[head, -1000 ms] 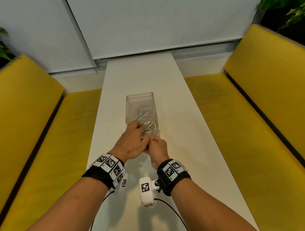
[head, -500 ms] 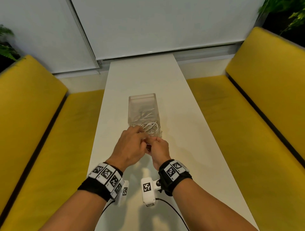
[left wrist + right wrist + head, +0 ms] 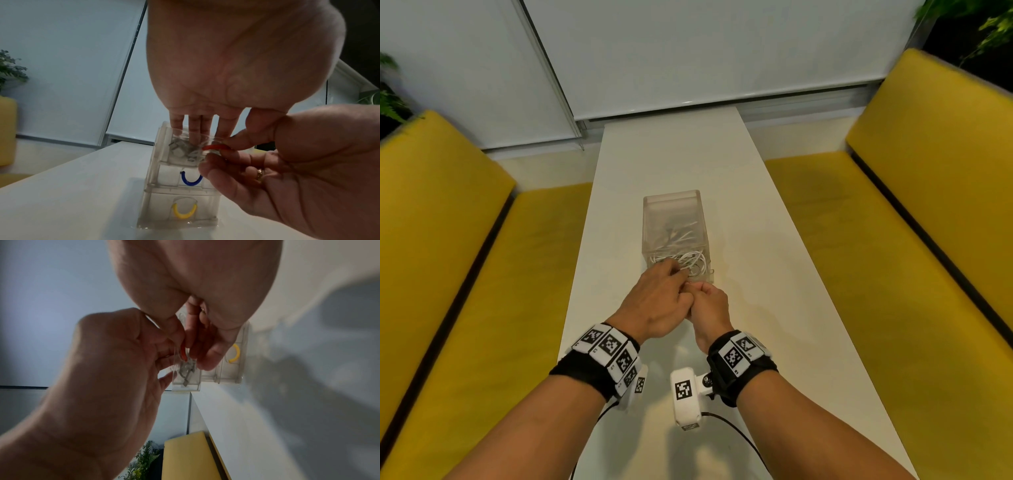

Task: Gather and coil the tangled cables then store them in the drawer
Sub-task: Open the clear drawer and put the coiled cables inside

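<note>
Head view bright and evenly lit, wide-angle bend at the edges, benches (image 3: pixel 914 240) smeared toward the frame sides; soft shadows fall on the white table (image 3: pixel 774 274) under the wrists. Left wrist view dim and greyish, the near palm of the left hand (image 3: pixel 236 56) large and soft, background blinds pale. Right wrist view dim, blurred, with broad grey shadows across the table.

From the head view we cannot see the left hand (image 3: pixel 657 301) fingertips, sunk among the white cables (image 3: pixel 690 262) in the top drawer (image 3: pixel 185 146); right hand (image 3: pixel 709 308) fingers curl out of sight; cable ends too tangled and small to tell apart; desk (image 3: pixel 774 308) near end cut off; right wrist view blurred.
</note>
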### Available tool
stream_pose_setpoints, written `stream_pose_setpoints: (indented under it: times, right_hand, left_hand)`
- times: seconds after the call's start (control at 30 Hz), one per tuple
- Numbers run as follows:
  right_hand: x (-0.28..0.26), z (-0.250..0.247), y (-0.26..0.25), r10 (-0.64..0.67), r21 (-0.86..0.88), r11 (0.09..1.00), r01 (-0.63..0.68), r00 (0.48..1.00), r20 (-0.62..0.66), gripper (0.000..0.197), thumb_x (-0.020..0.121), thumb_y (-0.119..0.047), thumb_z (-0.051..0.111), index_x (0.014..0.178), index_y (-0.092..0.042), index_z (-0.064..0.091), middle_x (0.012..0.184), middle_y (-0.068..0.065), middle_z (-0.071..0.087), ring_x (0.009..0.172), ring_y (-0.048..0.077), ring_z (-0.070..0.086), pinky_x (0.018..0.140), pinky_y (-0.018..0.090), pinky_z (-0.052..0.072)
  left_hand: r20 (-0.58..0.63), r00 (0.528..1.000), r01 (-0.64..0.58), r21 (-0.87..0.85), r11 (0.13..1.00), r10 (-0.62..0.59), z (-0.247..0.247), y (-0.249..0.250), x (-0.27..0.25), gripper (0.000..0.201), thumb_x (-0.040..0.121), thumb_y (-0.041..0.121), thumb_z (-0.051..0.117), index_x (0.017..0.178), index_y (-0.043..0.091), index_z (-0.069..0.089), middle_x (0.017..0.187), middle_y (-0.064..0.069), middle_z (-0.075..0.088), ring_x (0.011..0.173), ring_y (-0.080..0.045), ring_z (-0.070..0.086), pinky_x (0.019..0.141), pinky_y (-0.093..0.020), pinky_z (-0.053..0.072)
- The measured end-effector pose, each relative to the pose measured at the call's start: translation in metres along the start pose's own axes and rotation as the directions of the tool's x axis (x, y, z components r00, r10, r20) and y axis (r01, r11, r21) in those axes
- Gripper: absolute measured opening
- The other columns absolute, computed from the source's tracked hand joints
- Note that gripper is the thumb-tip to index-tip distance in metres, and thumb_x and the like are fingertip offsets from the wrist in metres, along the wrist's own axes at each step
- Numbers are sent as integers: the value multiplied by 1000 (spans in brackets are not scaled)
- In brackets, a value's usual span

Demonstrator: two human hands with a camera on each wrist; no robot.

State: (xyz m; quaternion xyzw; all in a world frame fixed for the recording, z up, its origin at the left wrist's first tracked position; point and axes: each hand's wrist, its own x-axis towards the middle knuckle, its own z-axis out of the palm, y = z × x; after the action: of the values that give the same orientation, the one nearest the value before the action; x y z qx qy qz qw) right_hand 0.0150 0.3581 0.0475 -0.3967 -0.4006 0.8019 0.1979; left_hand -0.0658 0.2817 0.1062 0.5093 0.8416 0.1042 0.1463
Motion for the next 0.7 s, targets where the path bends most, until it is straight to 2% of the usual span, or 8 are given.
stream_pose_setpoints:
  times: [0.17,0.27,0.33,0.4,0.47,0.53,0.63,0.7]
  right_hand:
    - [1,-1,-1,-9,-17,1000,9,1000,6,18,90,7,53,83,-4,66,83,14,71,72,18,68,61,26,57]
    - [0,-2,-1,-23,-23,999,24,999,29,24,91,11,45,87,1,66,86,14,74,73,16,72,63,29,59]
    - [0,-1,-1,-24,-20,999,24,999,43,23,92,10,45,94,5,67,94,18,75,80,23,74,69,36,62]
    - [1,0,-1,-14,-8,1000,14,999,45,19,92,6,47,90,1,65,95,20,74,82,30,72,77,42,62]
    - [1,0,-2,-4,0,1000,4,999,35,17,93,4,49,86,-4,63,91,20,72,79,31,70,75,41,60]
    - [1,0,-2,5,7,1000,-5,999,33,14,93,2,54,85,-5,63,89,19,72,77,30,69,74,40,60]
    - [2,1,-2,21,28,999,-22,999,28,8,92,-1,58,87,-4,63,88,15,73,75,28,68,75,41,60]
    - [2,1,-2,21,21,1000,-21,1000,18,9,93,-2,57,89,-4,65,86,12,73,73,25,68,72,39,60]
  left_hand:
    - [125,990,69,-74,995,-60,-6,-1,10,29,99,32,42,104,16,66,128,-1,46,120,-18,44,94,-29,38]
    - [213,972,121,-86,989,-100,-13,4,14,35,103,39,39,98,18,67,127,-1,43,121,-16,40,102,-36,40]
    - [258,958,152,-101,983,-121,-20,9,18,36,104,36,37,89,18,64,122,-5,46,116,-18,42,102,-41,41]
    - [241,964,162,-183,970,-116,-28,13,22,39,103,24,37,73,13,57,98,-9,56,92,-20,50,89,-48,46]
    - [191,974,175,-289,941,-122,-34,13,26,41,100,16,40,61,9,49,70,-8,54,66,-19,45,71,-47,44]
    - [172,977,170,-260,951,-128,-39,10,26,37,100,15,41,68,3,55,76,-13,61,69,-22,51,71,-44,46]
    - [79,987,157,-259,953,-141,-39,2,22,30,100,11,43,100,4,72,109,-6,69,103,-20,63,95,-39,51]
    - [13,987,158,-282,946,-161,-39,-2,16,34,100,10,44,121,10,70,126,-1,65,119,-19,60,103,-34,47]
